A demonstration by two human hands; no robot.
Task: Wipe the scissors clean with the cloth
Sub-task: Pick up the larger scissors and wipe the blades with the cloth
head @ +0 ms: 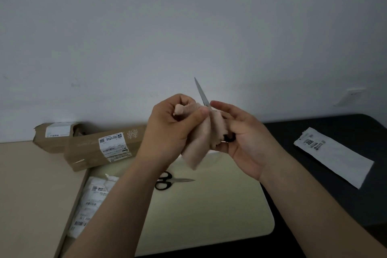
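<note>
where legible, white label (312,143) reads "3006".

Head view, forward-down, close over hands (209,130)

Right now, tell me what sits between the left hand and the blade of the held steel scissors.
In the head view, the bunched pale pink cloth fills that gap: the left hand pinches it around the held scissors' blade.

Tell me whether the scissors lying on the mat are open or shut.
Shut. The scissors on the mat show one narrow blade line ending in a single tip, with both black handle loops side by side.
</note>
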